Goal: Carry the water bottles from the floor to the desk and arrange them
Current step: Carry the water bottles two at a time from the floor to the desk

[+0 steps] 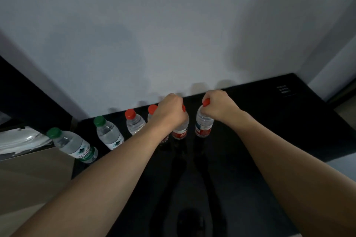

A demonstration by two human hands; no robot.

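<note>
Six water bottles are standing in a row on the black worktop (250, 140), close to the white wall (173, 24). Both hands are gripping bottles at the neck from above. Left hand (169, 113) is curling its fingers (178, 101) tight round the top of a red-label bottle (180, 130), with only a sliver of its red cap showing at the thumb side; base of this bottle is sitting on or just above the worktop, cannot tell which. Right hand (219, 104) is closing its fingers (212, 95) round the neck of a second red-label bottle (203, 125), red cap (206, 102) poking out of the fist; bottle is upright, just beside the left-hand one, not touching it. To the left, another red-capped bottle (152, 111) is mostly hidden behind the left wrist, then a red-capped bottle (134, 123) standing free, then two green-capped bottles: the nearer-to-centre green-capped bottle (109, 134) and the far-left green-capped bottle (75, 146) at the worktop's left edge. Both forearms are reaching forward over the worktop. White crumpled plastic (23, 140) is lying off to the left, on a lower surface beside the worktop. Small white print (283, 90) is showing on the worktop's far right corner.
</note>
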